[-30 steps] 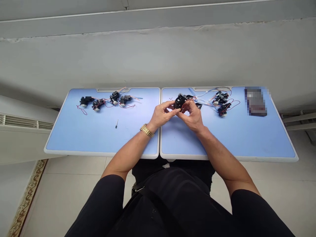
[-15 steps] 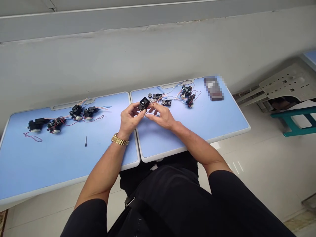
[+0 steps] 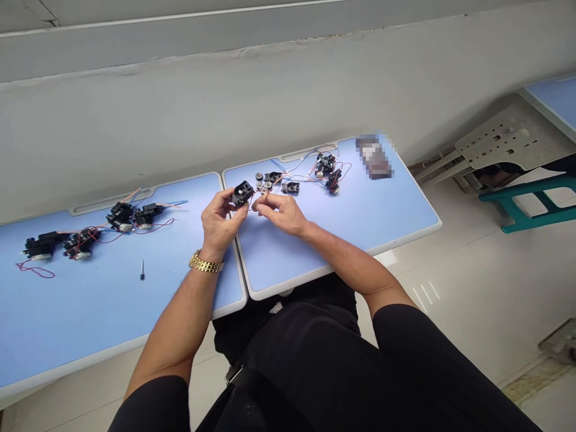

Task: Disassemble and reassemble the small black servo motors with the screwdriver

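My left hand (image 3: 219,219) is closed around a black plastic housing (image 3: 243,193), holding it just above the seam between two blue tables. The housing's hollow side faces up. My right hand (image 3: 287,215) is beside it, thumb and fingertips pinched on a thin red wire (image 3: 251,209) that runs near the housing. Just beyond my fingers lie several small round metal parts (image 3: 261,186). Two more black housings, one near (image 3: 290,188) and one farther back (image 3: 273,177), rest on the right table. What my right fingertips cover is hidden.
Wired black assemblies lie on the right table (image 3: 360,231), one of them at the back (image 3: 324,165). Several more, including a black assembly (image 3: 119,216), lie on the left table with a small screwdriver (image 3: 142,271). A blurred-out object (image 3: 375,159) and a green stool (image 3: 531,204) are rightward.
The view has shifted, so the tables appear farther left. The housing in my left hand has turned, and my right hand has drawn slightly away from it, fingers now pinched on the wire.
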Tool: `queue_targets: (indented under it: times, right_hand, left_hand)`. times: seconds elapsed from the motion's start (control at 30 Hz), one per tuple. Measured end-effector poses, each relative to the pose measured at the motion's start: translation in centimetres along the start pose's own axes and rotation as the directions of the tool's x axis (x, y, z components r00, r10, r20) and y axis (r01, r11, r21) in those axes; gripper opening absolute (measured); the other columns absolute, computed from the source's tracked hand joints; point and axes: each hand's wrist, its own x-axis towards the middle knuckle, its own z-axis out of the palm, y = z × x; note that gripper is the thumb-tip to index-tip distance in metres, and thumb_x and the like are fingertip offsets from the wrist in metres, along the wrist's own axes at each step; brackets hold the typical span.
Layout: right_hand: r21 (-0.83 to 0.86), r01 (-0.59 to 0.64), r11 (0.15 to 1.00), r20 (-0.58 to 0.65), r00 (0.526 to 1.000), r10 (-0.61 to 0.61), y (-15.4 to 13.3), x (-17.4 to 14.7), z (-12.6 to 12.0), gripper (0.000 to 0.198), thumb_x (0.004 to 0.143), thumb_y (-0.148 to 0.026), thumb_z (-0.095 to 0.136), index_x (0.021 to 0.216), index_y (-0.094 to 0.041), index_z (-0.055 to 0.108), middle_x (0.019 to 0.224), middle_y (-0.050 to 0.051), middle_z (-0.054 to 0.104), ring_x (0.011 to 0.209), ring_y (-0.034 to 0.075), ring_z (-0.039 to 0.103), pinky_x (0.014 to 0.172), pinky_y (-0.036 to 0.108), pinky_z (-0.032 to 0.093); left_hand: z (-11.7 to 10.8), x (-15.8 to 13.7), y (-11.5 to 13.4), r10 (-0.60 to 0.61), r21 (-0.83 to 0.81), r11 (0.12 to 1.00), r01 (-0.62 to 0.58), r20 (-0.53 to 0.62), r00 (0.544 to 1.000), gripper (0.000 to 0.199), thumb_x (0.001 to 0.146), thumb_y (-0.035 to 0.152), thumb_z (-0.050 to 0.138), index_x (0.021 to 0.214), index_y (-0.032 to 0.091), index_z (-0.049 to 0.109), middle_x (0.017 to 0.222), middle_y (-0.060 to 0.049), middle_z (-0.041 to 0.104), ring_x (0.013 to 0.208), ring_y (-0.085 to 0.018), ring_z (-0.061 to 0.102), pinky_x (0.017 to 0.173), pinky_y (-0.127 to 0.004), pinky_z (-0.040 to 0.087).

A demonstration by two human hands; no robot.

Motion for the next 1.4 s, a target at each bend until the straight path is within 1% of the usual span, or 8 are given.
queue_targets:
  times: [0.2,0.43,0.67,0.87,0.97,1.07,1.17,1.4]
  right_hand:
    - [0.054,-0.026,0.998,0.025,0.999,0.024,-0.2,0.1,-0.3,0.018,0.1,-0.037,0.064,0.096,-0.023,0.074,0.09,0.0,0.078,0.082,0.016,0.072,0.084,0.033,0.058]
    - [0.159,-0.107,0.982,0.03,0.994,0.103,-0.2,0.5,-0.7,0.017,0.098,-0.036,0.066,0.09,-0.022,0.071,0.095,0.002,0.081,0.077,0.013,0.074,0.081,0.031,0.061]
    - [-0.238,0.0,0.971,-0.194,0.98,-0.048,-0.6,0.4,-4.6,0.034,0.104,-0.054,0.064,0.088,-0.026,0.071,0.084,0.002,0.076,0.076,0.02,0.068,0.08,0.037,0.053]
    - [-0.665,-0.312,0.679,-0.483,0.872,-0.072,1.0,-2.7,-13.0,0.015,0.097,-0.041,0.071,0.092,-0.027,0.066,0.095,0.009,0.075,0.096,0.031,0.069,0.095,0.045,0.052]
    - [-0.763,-0.419,0.492,-0.488,0.873,-0.014,2.4,-4.1,-15.3,0.018,0.092,-0.039,0.073,0.102,-0.025,0.068,0.111,0.014,0.078,0.104,0.036,0.068,0.094,0.048,0.053]
    - [-0.799,-0.45,0.4,-0.47,0.881,0.052,3.4,-4.8,-16.4,0.027,0.094,-0.038,0.069,0.116,-0.022,0.07,0.116,0.018,0.08,0.109,0.039,0.07,0.094,0.051,0.054]
    - [-0.791,-0.426,0.44,-0.449,0.892,0.056,3.9,-5.4,-17.4,0.029,0.094,-0.037,0.067,0.118,-0.022,0.071,0.108,0.016,0.081,0.104,0.037,0.072,0.094,0.051,0.056]
    - [-0.543,-0.312,0.779,-0.488,0.873,0.009,5.6,-7.7,-20.6,0.037,0.09,-0.049,0.069,0.118,-0.025,0.073,0.112,0.01,0.084,0.098,0.028,0.077,0.093,0.046,0.062]
  left_hand:
    - [0.1,0.2,0.1,-0.049,-0.2,0.978,0.053,0.023,0.999,0.048,0.086,0.051,0.092,0.119,0.021,0.074,0.111,-0.009,0.083,0.1,-0.022,0.081,0.08,-0.032,0.07]
    - [0.2,0.4,0.4,-0.057,-0.235,0.971,0.051,-0.022,0.998,0.049,0.088,0.058,0.089,0.116,0.022,0.07,0.105,-0.007,0.082,0.095,-0.02,0.082,0.071,-0.027,0.069]
    - [0.1,0.4,0.4,-0.071,-0.177,0.982,0.063,-0.036,0.997,0.05,0.088,0.053,0.09,0.12,0.021,0.069,0.102,-0.005,0.079,0.092,-0.02,0.083,0.069,-0.027,0.07]
    - [0.4,0.4,-0.6,-0.036,-0.18,0.983,0.027,-0.048,0.998,0.043,0.089,0.042,0.088,0.123,0.02,0.072,0.101,-0.005,0.079,0.087,-0.018,0.082,0.069,-0.026,0.069]
    - [0.5,0.2,-0.9,-0.026,-0.169,0.986,0.019,-0.043,0.999,0.039,0.09,0.037,0.086,0.123,0.021,0.073,0.099,-0.003,0.079,0.082,-0.016,0.081,0.069,-0.027,0.068]
    - [0.4,0.2,-1.0,-0.002,-0.143,0.99,-0.005,-0.051,0.999,0.036,0.091,0.033,0.084,0.124,0.022,0.074,0.1,-0.003,0.08,0.087,-0.017,0.081,0.071,-0.027,0.067]
    - [0.4,0.2,-0.9,0.016,-0.13,0.991,-0.023,-0.059,0.998,0.035,0.091,0.032,0.084,0.124,0.023,0.074,0.101,-0.003,0.08,0.089,-0.017,0.081,0.072,-0.027,0.066]
    - [0.4,0.2,-0.6,0.008,-0.125,0.992,-0.014,-0.051,0.999,0.035,0.092,0.032,0.083,0.124,0.022,0.074,0.101,-0.003,0.079,0.088,-0.016,0.079,0.071,-0.027,0.065]
